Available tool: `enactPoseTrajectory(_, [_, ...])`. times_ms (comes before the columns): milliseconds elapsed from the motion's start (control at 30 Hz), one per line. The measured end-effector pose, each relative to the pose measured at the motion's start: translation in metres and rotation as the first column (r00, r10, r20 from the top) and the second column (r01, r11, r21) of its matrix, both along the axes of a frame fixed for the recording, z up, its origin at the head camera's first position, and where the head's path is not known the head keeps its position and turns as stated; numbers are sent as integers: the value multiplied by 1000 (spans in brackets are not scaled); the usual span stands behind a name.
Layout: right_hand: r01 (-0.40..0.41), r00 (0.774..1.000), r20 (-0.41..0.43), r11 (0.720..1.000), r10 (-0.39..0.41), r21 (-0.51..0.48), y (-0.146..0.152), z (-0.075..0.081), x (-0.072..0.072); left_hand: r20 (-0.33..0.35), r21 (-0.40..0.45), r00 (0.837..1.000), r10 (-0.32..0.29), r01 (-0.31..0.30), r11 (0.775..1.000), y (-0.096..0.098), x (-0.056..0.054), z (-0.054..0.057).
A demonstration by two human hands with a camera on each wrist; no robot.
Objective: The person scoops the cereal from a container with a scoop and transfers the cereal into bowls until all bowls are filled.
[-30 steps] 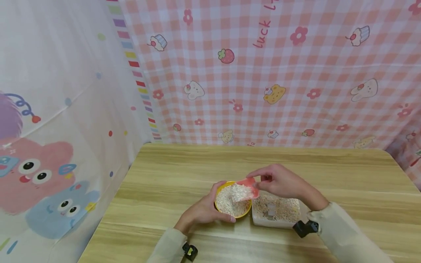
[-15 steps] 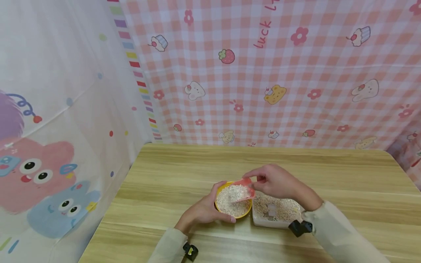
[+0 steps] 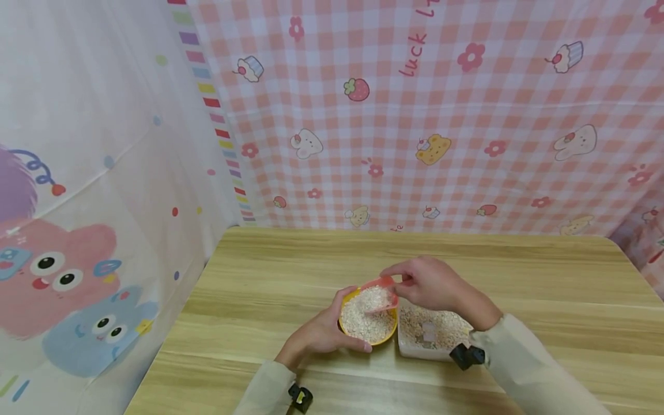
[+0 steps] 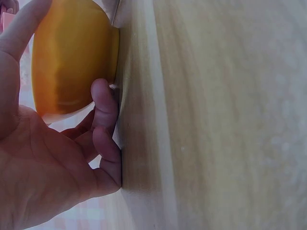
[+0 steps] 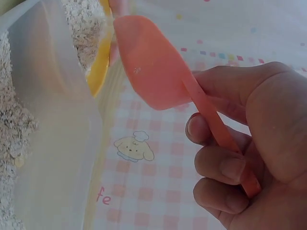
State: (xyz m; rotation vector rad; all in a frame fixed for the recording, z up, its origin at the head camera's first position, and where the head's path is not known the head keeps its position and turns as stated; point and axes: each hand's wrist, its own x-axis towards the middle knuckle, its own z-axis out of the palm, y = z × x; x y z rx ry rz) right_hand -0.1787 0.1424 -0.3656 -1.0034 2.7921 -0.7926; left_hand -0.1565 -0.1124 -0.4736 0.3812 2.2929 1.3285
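My left hand (image 3: pixel 324 331) grips a yellow bowl (image 4: pixel 74 55) from its left side, thumb along the near rim and fingers round the far side. Pale flakes like oats (image 3: pixel 360 323) fill the bowl nearly to the rim. In my right hand (image 3: pixel 433 283) is a pink scoop (image 5: pixel 153 62), its handle wrapped by curled fingers in the right wrist view. The scoop is tilted over the bowl's right edge, and flakes lie at its mouth, running together with those in the bowl.
Just right of the bowl stands a translucent rectangular tub (image 3: pixel 422 351) of the same flakes, partly beneath my right forearm. Both rest on a wood-grain table (image 3: pixel 290 253). A pink checked cloth (image 3: pixel 332 115) hangs behind the table.
The right hand has shifted slightly left and tipped the scoop further over the bowl. Flakes have slid off it into the bowl. My left hand and the bowl stay put.
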Motion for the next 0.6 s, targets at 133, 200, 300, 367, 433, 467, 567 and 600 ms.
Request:
enactPoseTrajectory(133, [24, 1000, -11, 999, -24, 36, 2, 1, 0, -4, -7, 1000, -5, 5, 1000, 0, 0, 0])
enactPoseTrajectory(200, [32, 999, -12, 998, -32, 54, 4, 1, -1, -3, -8, 1000, -7, 7, 1000, 0, -1, 0])
enactPoseTrajectory(300, [40, 999, -13, 996, -39, 76, 6, 2, 0, 0, -8, 1000, -4, 4, 1000, 0, -1, -1])
enactPoseTrajectory(367, [43, 999, -20, 995, -42, 88, 7, 2, 0, 1, -9, 1000, -3, 3, 1000, 0, -1, -1])
enactPoseTrajectory(433, [49, 999, -22, 994, -47, 98, 8, 3, 1, -2, -12, 1000, -2, 2, 1000, 0, -1, -1])
enactPoseTrajectory(467, [52, 998, -24, 993, -50, 103, 9, 3, 1, -3, -14, 1000, -2, 2, 1000, 0, -1, -2])
enactPoseTrajectory(567, [63, 998, -33, 991, -59, 118, 11, 4, 2, -7, -16, 1000, -3, 3, 1000, 0, -1, -2])
enactPoseTrajectory(600, [67, 997, -36, 990, -63, 125, 11, 5, 2, -7, -16, 1000, -2, 2, 1000, 0, -1, -2])
